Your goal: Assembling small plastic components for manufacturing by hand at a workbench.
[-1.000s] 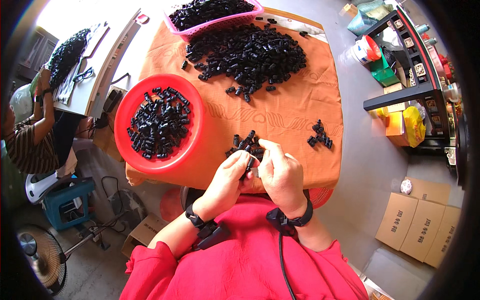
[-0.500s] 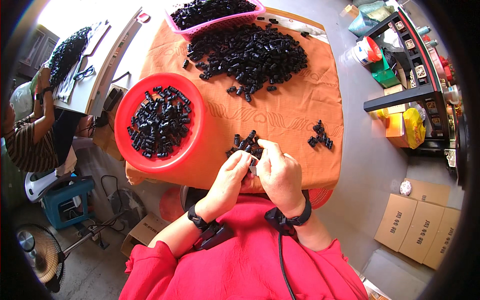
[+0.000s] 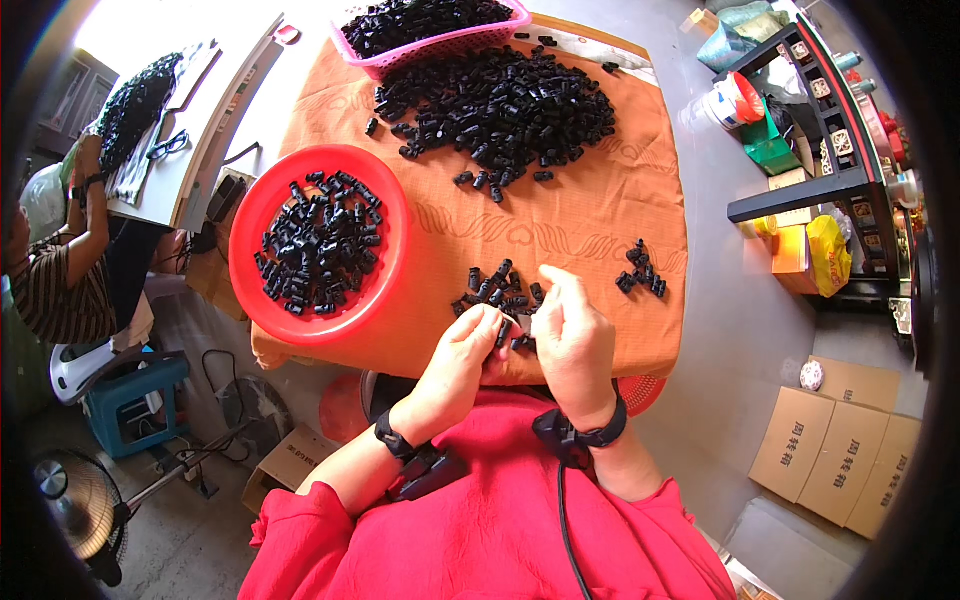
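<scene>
At the table's near edge, my left hand (image 3: 452, 362) pinches a small black cylindrical plastic part (image 3: 503, 333) between thumb and fingers. Close on its right is my right hand (image 3: 572, 345), apart from it, with the index finger raised and the other fingers curled. Something pale shows by its fingertips, too small to name. Just beyond both hands lies a small pile of the same black parts (image 3: 497, 285), partly hidden by them. To the left, a red round basin (image 3: 393, 255) holds many more of these parts.
A large heap of black parts (image 3: 510, 115) covers the far tablecloth, beside a pink basket (image 3: 450, 50) full of them. A small cluster (image 3: 640, 272) lies at the right. A co-worker (image 3: 70, 255) sits at a white table on the left. A fan (image 3: 82, 510) stands lower left.
My right hand has moved slightly right, away from the left one, and the black part in my left fingers now shows. The left hand has stayed nearly still.
</scene>
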Available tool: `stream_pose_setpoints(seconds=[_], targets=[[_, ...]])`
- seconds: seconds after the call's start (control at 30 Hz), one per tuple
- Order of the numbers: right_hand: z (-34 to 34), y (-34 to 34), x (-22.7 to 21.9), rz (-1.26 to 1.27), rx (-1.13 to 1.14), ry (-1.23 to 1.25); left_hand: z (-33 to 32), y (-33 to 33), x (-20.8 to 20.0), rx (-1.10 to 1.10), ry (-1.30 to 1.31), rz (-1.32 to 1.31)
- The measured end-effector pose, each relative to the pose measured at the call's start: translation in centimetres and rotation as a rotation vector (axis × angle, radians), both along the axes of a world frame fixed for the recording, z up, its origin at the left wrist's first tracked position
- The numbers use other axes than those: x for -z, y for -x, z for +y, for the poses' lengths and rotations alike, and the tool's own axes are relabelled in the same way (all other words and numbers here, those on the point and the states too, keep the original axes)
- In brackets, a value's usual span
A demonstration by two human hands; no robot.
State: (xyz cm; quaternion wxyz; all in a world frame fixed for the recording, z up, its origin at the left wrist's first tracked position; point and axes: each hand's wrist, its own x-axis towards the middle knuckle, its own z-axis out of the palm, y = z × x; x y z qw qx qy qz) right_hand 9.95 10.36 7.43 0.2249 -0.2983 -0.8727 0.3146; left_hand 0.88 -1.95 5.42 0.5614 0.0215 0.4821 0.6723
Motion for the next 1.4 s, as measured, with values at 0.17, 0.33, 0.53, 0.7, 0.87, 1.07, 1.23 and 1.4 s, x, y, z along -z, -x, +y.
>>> stream_pose_setpoints(seconds=[0.17, 0.33, 0.53, 0.7, 0.87, 1.07, 1.23, 1.4], targets=[[0.6, -0.4, -0.4, -0.003, -0.009, 0.097, -0.4, 0.7, 0.4, 0.013, -0.091, -0.185], [0.1, -0.8, 0.0, 0.038, -0.111, 0.259, -0.2, 0.7, 0.5, 0.003, -0.074, -0.248], [-0.5, -0.6, -0.7, -0.092, -0.223, 0.335, -0.3, 0.6, 1.2, -0.020, -0.126, -0.235], [-0.6, -0.6, -0.6, -0.039, -0.196, 0.441, -0.4, 0.5, 1.8, -0.005, -0.148, -0.214], [-0.9, -0.5, -0.4, 0.010, -0.119, 0.350, -0.4, 0.3, 1.5, -0.008, -0.123, -0.125], [-1.0, -0.1, -0.2, -0.042, -0.065, 0.073, -0.2, 0.2, 0.8, 0.002, -0.041, -0.078], [-1.1, 0.1, -0.4, -0.080, -0.015, 0.144, -0.2, 0.0, 1.0, 0.004, -0.045, -0.056], [-1.0, 0.1, -0.2, -0.070, -0.036, 0.109, -0.3, -0.1, 1.0, -0.001, -0.044, -0.024]])
